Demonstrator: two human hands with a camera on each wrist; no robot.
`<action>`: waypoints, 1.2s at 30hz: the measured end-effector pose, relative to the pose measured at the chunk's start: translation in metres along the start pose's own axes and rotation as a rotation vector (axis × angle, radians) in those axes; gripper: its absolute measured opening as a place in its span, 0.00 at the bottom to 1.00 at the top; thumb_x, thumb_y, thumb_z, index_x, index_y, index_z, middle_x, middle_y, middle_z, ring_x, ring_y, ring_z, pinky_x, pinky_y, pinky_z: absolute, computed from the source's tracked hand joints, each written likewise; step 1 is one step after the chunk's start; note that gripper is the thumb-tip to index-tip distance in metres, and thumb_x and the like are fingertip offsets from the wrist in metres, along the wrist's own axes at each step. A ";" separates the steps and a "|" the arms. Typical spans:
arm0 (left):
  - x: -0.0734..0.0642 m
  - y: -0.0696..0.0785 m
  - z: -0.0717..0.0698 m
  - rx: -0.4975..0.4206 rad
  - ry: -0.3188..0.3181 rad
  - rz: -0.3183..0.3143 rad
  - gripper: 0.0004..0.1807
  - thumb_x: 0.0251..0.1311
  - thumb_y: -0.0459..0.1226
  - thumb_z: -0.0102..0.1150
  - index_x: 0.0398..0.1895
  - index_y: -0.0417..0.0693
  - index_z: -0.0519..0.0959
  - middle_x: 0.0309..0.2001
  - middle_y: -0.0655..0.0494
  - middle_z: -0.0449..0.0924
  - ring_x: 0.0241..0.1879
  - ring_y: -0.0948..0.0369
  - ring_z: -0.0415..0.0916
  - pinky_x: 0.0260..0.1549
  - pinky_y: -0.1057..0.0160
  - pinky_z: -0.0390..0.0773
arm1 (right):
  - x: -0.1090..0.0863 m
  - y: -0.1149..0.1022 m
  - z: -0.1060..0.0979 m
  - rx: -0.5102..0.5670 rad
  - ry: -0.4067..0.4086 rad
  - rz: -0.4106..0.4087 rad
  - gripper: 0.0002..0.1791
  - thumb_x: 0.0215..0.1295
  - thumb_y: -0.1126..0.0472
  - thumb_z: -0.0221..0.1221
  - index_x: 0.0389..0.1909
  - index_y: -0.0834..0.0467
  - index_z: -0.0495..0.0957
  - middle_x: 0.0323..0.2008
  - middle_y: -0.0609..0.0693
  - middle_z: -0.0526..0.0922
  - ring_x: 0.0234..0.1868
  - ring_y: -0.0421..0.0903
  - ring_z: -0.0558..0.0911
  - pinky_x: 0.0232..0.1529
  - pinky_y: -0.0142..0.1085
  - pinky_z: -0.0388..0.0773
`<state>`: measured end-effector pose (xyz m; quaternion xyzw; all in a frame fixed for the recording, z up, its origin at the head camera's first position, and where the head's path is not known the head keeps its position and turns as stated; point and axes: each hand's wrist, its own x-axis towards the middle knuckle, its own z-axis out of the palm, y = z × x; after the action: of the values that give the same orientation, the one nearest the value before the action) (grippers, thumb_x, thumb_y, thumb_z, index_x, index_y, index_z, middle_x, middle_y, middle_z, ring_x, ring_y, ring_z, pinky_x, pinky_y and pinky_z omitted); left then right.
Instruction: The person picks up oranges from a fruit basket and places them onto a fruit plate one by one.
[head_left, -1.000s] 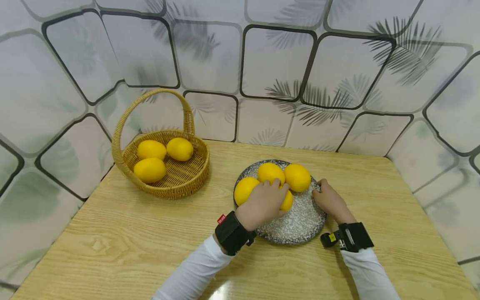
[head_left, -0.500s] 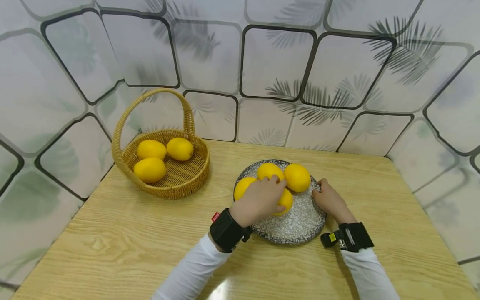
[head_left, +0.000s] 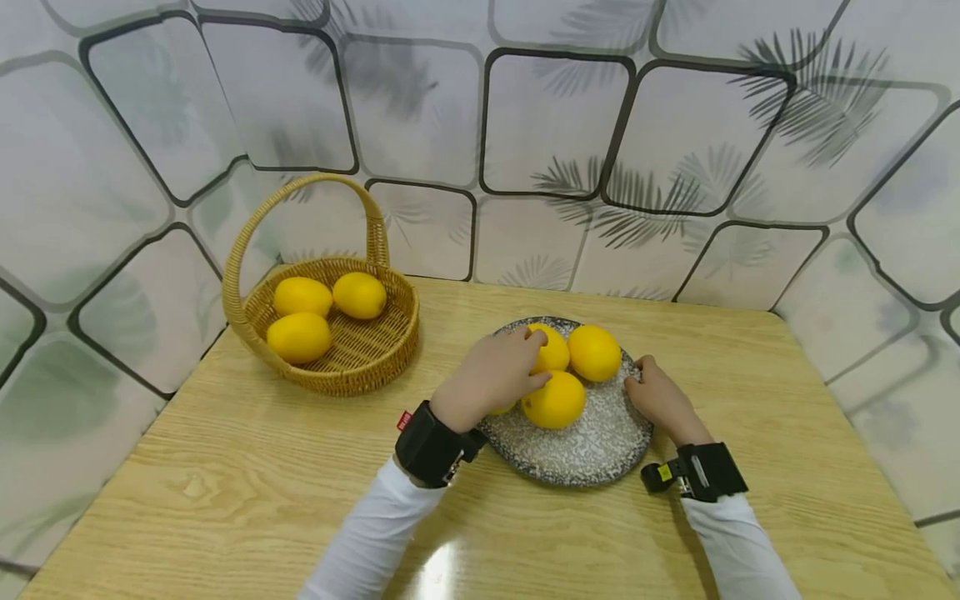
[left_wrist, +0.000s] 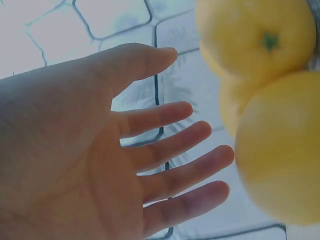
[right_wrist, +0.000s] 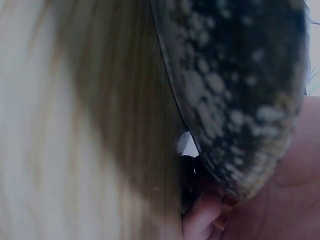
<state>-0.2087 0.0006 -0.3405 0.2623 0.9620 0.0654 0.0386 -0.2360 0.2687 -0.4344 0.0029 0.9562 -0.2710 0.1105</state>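
Note:
A round speckled grey plate [head_left: 585, 454] holds several lemons. My left hand [head_left: 487, 379] reaches over its left side; in the left wrist view its fingers [left_wrist: 175, 150] and thumb are spread apart, palm showing, beside the lemons. Just right of it lie the front lemon [head_left: 557, 402] and the back lemon [head_left: 555, 350], both overlapped by its fingertips in the head view. A third lemon [head_left: 595, 353] is at the back right. Another lemon [head_left: 502, 410] is mostly hidden under the left hand. My right hand [head_left: 663, 402] grips the plate's right rim, fingers curled beneath it in the right wrist view.
A wicker basket [head_left: 408, 350] with a tall arched handle [head_left: 240, 250] stands at the back left, three lemons [head_left: 300, 337] inside. The wooden table [head_left: 262, 475] meets patterned walls [head_left: 555, 125] at the back and sides. Each wrist wears a black camera band [head_left: 712, 472].
My left hand has moved left off the front lemon, uncovering it, and now covers most of the left lemon. My right hand stays on the plate rim.

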 end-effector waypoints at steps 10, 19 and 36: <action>-0.006 -0.034 -0.010 -0.099 0.028 -0.117 0.29 0.68 0.53 0.48 0.67 0.48 0.67 0.62 0.46 0.74 0.56 0.49 0.74 0.54 0.49 0.80 | -0.002 -0.001 0.002 -0.008 0.014 -0.005 0.27 0.72 0.58 0.38 0.62 0.76 0.57 0.59 0.79 0.70 0.51 0.64 0.75 0.47 0.57 0.76; -0.014 -0.070 -0.021 -0.223 0.043 -0.239 0.29 0.68 0.54 0.48 0.66 0.48 0.67 0.64 0.44 0.73 0.56 0.49 0.74 0.50 0.47 0.81 | -0.001 -0.003 -0.001 -0.003 0.001 0.006 0.27 0.72 0.58 0.38 0.62 0.76 0.57 0.60 0.79 0.69 0.52 0.64 0.75 0.49 0.58 0.75; -0.049 -0.143 -0.020 -0.196 0.069 -0.417 0.35 0.70 0.50 0.45 0.69 0.32 0.61 0.66 0.26 0.65 0.63 0.34 0.62 0.62 0.35 0.67 | -0.002 -0.005 0.003 0.003 0.002 0.025 0.28 0.72 0.58 0.37 0.64 0.76 0.56 0.62 0.80 0.67 0.55 0.65 0.73 0.51 0.59 0.74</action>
<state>-0.2403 -0.1489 -0.3399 0.0505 0.9852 0.1579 0.0435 -0.2334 0.2633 -0.4335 0.0154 0.9559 -0.2708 0.1128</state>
